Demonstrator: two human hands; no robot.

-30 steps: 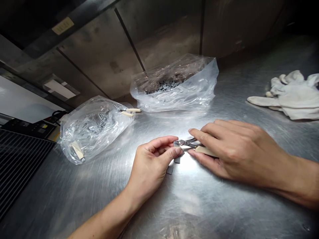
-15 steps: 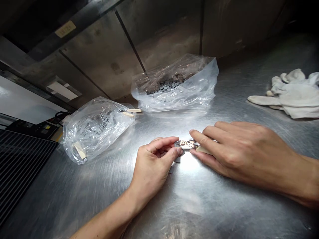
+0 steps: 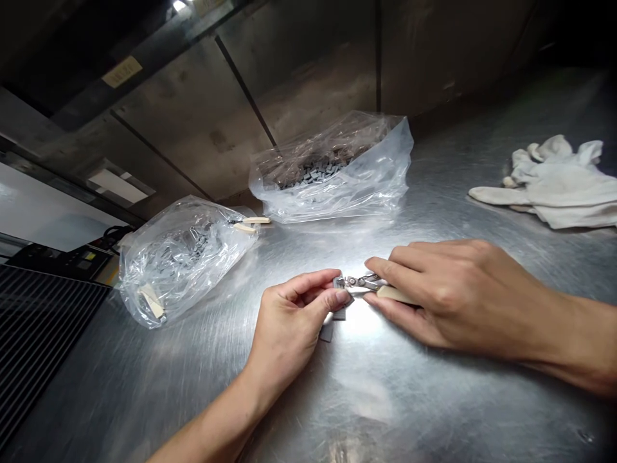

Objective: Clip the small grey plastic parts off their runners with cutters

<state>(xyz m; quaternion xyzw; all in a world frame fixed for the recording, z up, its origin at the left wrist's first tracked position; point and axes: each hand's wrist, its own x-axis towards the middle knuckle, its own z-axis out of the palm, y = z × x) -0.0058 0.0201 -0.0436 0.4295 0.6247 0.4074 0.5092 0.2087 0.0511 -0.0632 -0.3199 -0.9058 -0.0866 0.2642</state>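
Between thumb and fingertips, my left hand (image 3: 292, 318) pinches a small grey piece (image 3: 339, 282). My right hand (image 3: 446, 297) is closed around the cream handles of a pair of pliers or nippers (image 3: 362, 283). The tool's metal jaws point left and meet the grey piece at my left fingertips; whether they bite into it cannot be made out. Just below the left fingertips, flat grey pieces (image 3: 326, 332) lie on the metal table (image 3: 385, 399), partly covered by the hand.
A clear plastic bag (image 3: 337, 193) of small grey pieces stands behind my hands. To its left lies another clear bag (image 3: 187, 257), with a cream-handled tool (image 3: 251, 224) at its edge. White gloves (image 3: 559, 183) lie at the right. A dark ribbed panel (image 3: 43, 341) borders the left.
The tool has turned slightly in my right hand, and more of its cream handle shows. More of the flat grey pieces below my left hand are visible. The whole view has shifted slightly.
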